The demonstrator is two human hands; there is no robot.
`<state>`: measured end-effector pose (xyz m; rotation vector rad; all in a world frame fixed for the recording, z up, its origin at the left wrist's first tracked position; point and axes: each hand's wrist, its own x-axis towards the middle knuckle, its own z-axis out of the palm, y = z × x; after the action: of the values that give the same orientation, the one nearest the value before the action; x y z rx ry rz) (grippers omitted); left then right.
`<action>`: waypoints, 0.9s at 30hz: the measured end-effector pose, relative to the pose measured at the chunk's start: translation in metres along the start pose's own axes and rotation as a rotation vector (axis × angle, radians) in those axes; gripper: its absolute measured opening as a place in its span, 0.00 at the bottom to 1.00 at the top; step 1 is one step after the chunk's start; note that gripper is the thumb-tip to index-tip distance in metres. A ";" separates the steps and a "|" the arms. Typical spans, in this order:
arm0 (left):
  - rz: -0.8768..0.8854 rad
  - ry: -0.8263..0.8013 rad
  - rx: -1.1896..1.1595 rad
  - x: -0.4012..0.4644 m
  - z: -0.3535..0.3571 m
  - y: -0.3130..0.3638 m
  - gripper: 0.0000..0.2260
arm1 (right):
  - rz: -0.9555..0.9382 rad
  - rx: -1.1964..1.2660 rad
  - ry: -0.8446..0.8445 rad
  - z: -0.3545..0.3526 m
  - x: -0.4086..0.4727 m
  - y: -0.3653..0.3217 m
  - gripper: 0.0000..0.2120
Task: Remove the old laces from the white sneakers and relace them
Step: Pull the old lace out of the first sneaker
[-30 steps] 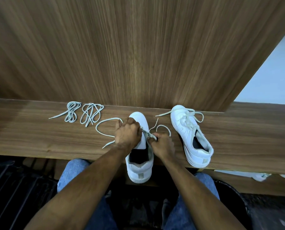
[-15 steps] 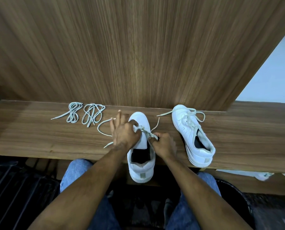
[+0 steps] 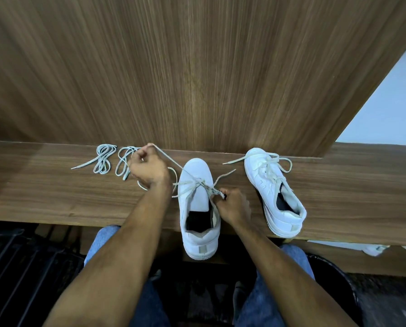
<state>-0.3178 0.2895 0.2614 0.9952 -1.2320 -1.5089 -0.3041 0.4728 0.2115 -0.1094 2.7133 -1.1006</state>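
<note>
The left hand [image 3: 147, 167] pinches the old lace [image 3: 173, 164] tight. The right hand [image 3: 232, 205] grips the near shoe [image 3: 198, 208]. A hard pull could snag the lace or slide the shoe off the surface [image 3: 55, 197].

Left hand [image 3: 147, 168] raised, fingers curled, pinching a lace at its fingertips; right hand [image 3: 233, 205] fisted, thumb and forefinger pinching.

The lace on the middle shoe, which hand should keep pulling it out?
Probably the left hand. It already grips the lace, stretched tight from the middle shoe, with bare bench beside it. The right hand pinches the shoe's eyelet edge, steadying it.
</note>
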 end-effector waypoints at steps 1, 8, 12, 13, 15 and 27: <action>-0.009 0.007 0.051 0.003 0.000 0.000 0.02 | -0.006 -0.005 -0.001 0.000 0.000 0.000 0.06; 0.501 -0.606 1.020 -0.036 -0.017 -0.038 0.12 | 0.018 -0.024 -0.015 -0.001 0.002 -0.002 0.10; 0.580 -0.799 1.259 -0.046 -0.019 -0.051 0.12 | 0.016 -0.016 -0.009 -0.001 0.001 -0.003 0.11; 0.622 -0.794 1.281 -0.047 -0.019 -0.050 0.11 | 0.020 -0.016 -0.006 -0.001 0.000 -0.003 0.10; 0.704 -0.778 1.305 -0.046 -0.018 -0.045 0.11 | 0.021 -0.018 -0.005 -0.001 0.000 -0.001 0.09; 0.388 -0.230 0.427 -0.006 0.005 0.016 0.03 | 0.040 0.003 -0.010 0.000 0.002 0.001 0.12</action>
<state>-0.3184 0.2950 0.2781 0.7963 -1.8470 -1.0978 -0.3064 0.4731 0.2108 -0.0603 2.6927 -1.0898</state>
